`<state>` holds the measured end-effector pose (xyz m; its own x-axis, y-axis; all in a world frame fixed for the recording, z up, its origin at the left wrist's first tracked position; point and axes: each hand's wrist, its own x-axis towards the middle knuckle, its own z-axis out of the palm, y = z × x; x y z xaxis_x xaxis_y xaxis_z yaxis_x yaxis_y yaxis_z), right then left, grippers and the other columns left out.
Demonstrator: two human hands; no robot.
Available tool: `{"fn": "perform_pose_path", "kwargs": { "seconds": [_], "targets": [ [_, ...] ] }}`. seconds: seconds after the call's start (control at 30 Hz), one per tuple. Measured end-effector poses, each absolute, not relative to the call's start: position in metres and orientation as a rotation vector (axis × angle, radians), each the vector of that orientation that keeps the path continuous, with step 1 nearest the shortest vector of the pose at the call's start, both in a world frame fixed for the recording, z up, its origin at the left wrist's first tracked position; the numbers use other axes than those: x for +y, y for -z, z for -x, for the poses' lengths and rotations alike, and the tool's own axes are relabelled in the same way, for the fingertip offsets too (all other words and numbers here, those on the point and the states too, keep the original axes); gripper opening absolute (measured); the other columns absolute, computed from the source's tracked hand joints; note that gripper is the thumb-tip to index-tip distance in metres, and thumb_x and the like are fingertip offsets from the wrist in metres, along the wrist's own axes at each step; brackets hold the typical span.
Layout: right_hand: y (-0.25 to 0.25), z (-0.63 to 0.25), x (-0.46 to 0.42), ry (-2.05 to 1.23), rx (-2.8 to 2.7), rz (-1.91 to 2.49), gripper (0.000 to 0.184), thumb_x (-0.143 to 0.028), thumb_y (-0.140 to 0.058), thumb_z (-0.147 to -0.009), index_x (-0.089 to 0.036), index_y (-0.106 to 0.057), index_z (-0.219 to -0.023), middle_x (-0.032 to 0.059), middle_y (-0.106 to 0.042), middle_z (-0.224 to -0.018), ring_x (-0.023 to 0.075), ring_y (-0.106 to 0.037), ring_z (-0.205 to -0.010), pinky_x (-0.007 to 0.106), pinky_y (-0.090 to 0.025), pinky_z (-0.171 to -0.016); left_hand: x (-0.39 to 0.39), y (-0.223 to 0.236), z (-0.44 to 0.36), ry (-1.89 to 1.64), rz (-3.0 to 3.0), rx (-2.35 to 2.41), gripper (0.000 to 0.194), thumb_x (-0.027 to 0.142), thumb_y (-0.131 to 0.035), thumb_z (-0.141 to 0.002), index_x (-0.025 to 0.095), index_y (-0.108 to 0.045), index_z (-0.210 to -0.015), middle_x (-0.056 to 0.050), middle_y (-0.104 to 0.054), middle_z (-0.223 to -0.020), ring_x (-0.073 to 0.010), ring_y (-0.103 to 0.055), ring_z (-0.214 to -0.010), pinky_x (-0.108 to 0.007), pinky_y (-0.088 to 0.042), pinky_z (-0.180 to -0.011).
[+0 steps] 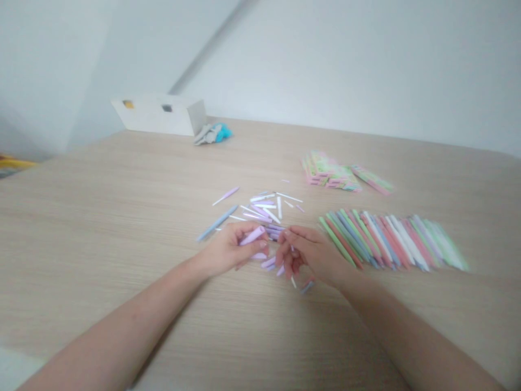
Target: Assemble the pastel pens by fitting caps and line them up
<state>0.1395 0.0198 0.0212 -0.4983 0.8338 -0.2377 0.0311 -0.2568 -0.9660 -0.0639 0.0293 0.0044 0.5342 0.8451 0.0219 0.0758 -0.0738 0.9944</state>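
Note:
My left hand (pixel 232 247) is closed around a purple pen barrel (pixel 253 235), its hollow end tilted up to the right. Close beside it, my right hand (pixel 303 251) has its thumb and fingers pinched together; blur hides what they hold, if anything. Loose purple and white pen parts (pixel 266 205) lie in a scattered heap just beyond both hands. More short purple pieces (pixel 268 264) rest on the table beneath the fingers. Left of the heap are a blue pen barrel (pixel 217 222) and a thin purple pointed piece (pixel 226 196).
A slanted row of many-coloured pens (pixel 391 239) lies at the right on the wooden table (pixel 122 217). Behind it are stacked pink-and-green packets (pixel 329 172). A white box (pixel 163 117) stands at the back left, with a grey-and-blue crumpled cloth item (pixel 214 133) against it.

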Motion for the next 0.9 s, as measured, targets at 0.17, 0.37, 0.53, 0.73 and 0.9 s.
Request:
{"fn": "perform_pose_path", "kwargs": {
  "seconds": [0.17,0.37,0.53,0.73,0.9],
  "targets": [
    [-0.0147,-0.1407,0.0224,-1.718,-1.413,1.014,0.03,-0.047,-0.045,-0.088,-0.018,-0.047,-0.083,0.0022,-0.067,-0.065,0.0121,-0.061,-0.046,0.02,-0.041,-0.041,0.0314,-0.0033,0.0637,-0.825,-1.444,0.863,0.025,0.034,-0.063,-0.081,0.014,-0.055,-0.092,-0.003,-0.069,-0.079,-0.0012,-0.039,-0.034,-0.014,-0.031,-0.032],
    [-0.0185,-0.1416,0.0228,-1.535,-1.544,1.042,0.03,-0.042,-0.045,-0.09,-0.016,-0.057,-0.08,0.0039,-0.066,-0.079,0.0113,-0.061,-0.063,0.022,-0.048,-0.056,0.0325,-0.0036,0.0633,-0.868,-1.447,0.882,0.025,0.036,-0.064,-0.08,0.014,-0.056,-0.088,-0.002,-0.068,-0.073,-0.0009,-0.038,-0.034,-0.014,-0.031,-0.032],
    [-0.017,-0.1441,0.0261,-1.462,-1.543,1.125,0.028,-0.04,-0.05,-0.087,-0.016,-0.062,-0.08,0.0006,-0.061,-0.076,0.0085,-0.054,-0.059,0.021,-0.042,-0.056,0.0332,-0.0043,0.062,-0.884,-1.438,0.93,0.03,0.039,-0.069,-0.075,0.014,-0.057,-0.084,-0.001,-0.065,-0.069,-0.0013,-0.037,-0.033,-0.015,-0.029,-0.032],
    [-0.0095,-0.1423,0.0279,-1.558,-1.471,1.039,0.028,-0.043,-0.049,-0.087,-0.016,-0.059,-0.083,0.0027,-0.065,-0.073,0.0105,-0.056,-0.06,0.022,-0.043,-0.057,0.0337,-0.003,0.0621,-0.878,-1.464,0.939,0.029,0.039,-0.067,-0.077,0.013,-0.057,-0.085,0.0,-0.065,-0.066,-0.0014,-0.036,-0.034,-0.014,-0.028,-0.032],
    [-0.014,-0.1412,0.0242,-1.445,-1.523,1.141,0.031,-0.047,-0.042,-0.088,-0.019,-0.05,-0.078,-0.0055,-0.052,-0.048,0.0079,-0.04,-0.041,0.019,-0.031,-0.042,0.0334,-0.0031,0.0617,-0.858,-1.442,0.963,0.028,0.038,-0.068,-0.076,0.013,-0.059,-0.085,-0.001,-0.066,-0.069,-0.0011,-0.035,-0.034,-0.015,-0.027,-0.032]
  ]
}}
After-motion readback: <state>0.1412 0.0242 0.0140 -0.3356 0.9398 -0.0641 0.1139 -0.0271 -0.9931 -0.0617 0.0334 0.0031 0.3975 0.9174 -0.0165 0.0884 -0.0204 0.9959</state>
